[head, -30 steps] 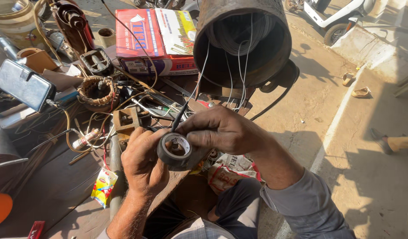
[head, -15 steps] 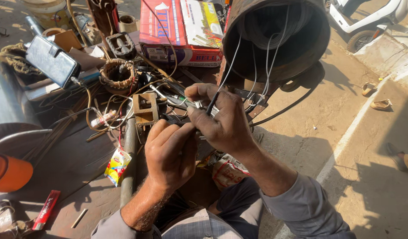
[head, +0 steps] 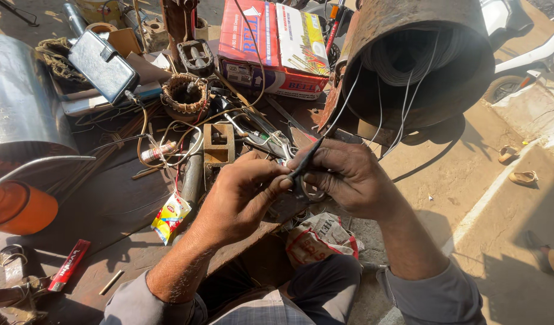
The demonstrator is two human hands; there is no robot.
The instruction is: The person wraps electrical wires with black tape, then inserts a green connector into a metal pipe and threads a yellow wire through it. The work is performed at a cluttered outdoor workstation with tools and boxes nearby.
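Left hand: the left hand (head: 241,195) curls closed over a small round metal part (head: 289,207), mostly hidden between both hands, held above the bench edge.
Right hand: the right hand (head: 349,177) pinches a thin dark insulated wire (head: 307,159) between thumb and fingertips, and also closes on the part from the other side.
Wires: pale thin wires (head: 403,102) run up into a rusty steel drum (head: 421,60) lying on its side, just behind the hands.
Handling: the part looks small, rigid and fairly heavy for its size, best cupped round its rim; the wires look light, springy and easy to kink, best pinched near their ends.
Surface: a dark, worn workbench (head: 108,210) crowded with a copper coil (head: 184,96), pliers (head: 271,141), a red and white carton (head: 271,45) and a phone (head: 102,66).
Room: outdoors in hard sunlight, sandy ground (head: 469,198) to the right, with loose sandals (head: 520,177) nearby.
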